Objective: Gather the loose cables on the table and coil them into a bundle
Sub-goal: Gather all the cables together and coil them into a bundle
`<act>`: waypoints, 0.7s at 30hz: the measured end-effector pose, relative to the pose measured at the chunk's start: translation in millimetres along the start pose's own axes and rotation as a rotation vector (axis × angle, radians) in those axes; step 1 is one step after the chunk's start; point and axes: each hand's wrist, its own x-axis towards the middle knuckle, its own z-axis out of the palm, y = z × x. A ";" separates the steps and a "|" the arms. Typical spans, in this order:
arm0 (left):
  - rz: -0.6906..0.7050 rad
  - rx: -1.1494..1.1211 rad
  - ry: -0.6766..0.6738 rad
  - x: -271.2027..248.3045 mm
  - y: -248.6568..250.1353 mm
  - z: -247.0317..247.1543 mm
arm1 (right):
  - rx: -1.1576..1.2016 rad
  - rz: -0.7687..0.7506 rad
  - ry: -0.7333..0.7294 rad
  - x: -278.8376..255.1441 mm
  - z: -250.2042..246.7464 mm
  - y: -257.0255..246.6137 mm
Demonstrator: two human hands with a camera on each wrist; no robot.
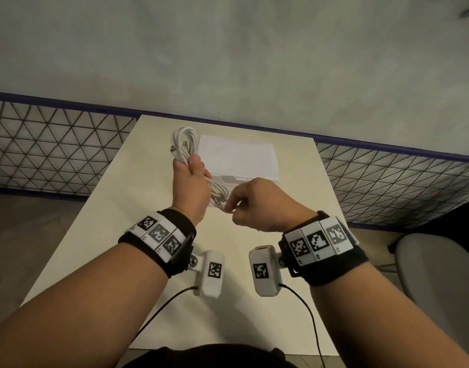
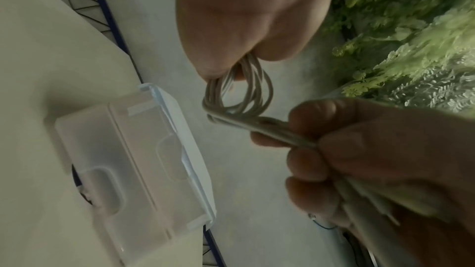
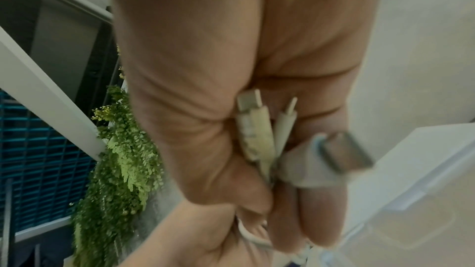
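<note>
Left hand [image 1: 191, 187]: gripping the coiled cables [image 1: 185, 142], above the table [image 1: 116, 208].
Right hand [image 1: 257, 205]: pinching the coil's near end.
Box [image 1: 238, 158]: just beyond hands.
Writing: none readable.

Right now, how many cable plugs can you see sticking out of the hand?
3, in the right wrist view, against the right hand: a flat plug, a thin pin plug, a wide metal plug. Others may be hidden in the coil.
</note>
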 end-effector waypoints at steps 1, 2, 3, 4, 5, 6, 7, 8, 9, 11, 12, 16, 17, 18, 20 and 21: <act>0.025 0.044 -0.028 -0.9 -0.3 -0.1 | -0.002 0.007 0.016 -0.1 -0.1 0.6; 0.046 0.077 -0.050 -1.3 -0.4 -0.1 | 0.004 0.011 0.032 -0.7 0.0 1.0; 0.068 0.100 -0.070 -1.6 -0.8 0.0 | 0.014 0.013 0.052 -0.7 0.6 1.8; 0.089 0.122 -0.087 -1.9 -1.4 0.0 | 0.022 0.012 0.070 -0.9 0.9 2.1; 0.107 0.142 -0.098 -2.3 -1.2 0.3 | 0.024 0.010 0.082 -0.4 1.3 2.2; 0.119 0.161 -0.102 -2.6 -0.9 0.7 | 0.019 0.010 0.086 -0.1 1.2 2.1; 0.123 0.172 -0.100 -2.6 -0.4 1.1 | 0.013 0.009 0.082 0.2 0.9 2.0; 0.121 0.174 -0.094 -2.0 -0.3 1.6 | 0.007 0.008 0.073 0.3 0.1 1.3; 0.119 0.173 -0.089 -1.1 -0.5 1.8 | 0.008 -0.001 0.062 0.2 -0.8 0.6; 0.125 0.190 -0.094 -0.7 -0.8 2.2 | 0.050 -0.031 0.061 0.5 -1.8 -1.5; 0.131 0.210 -0.105 -1.4 -1.3 2.7 | 0.085 -0.045 0.081 1.2 -2.1 -2.4; 0.100 0.221 -0.185 -9.7 -3.3 5.1 | 0.273 -0.034 0.186 8.5 0.3 -0.3; 0.070 0.177 -0.213 -11.6 -2.8 5.3 | 0.307 -0.023 0.194 9.9 1.0 0.7; 0.033 0.114 -0.244 -12.9 -1.5 5.3 | 0.344 -0.017 0.201 10.7 1.9 1.5; -0.035 0.005 -0.299 -14.6 0.3 4.8 | 0.428 -0.014 0.221 11.0 3.9 3.0; -0.062 -0.031 -0.319 -15.7 1.3 5.0 | 0.457 -0.010 0.232 11.0 4.6 3.6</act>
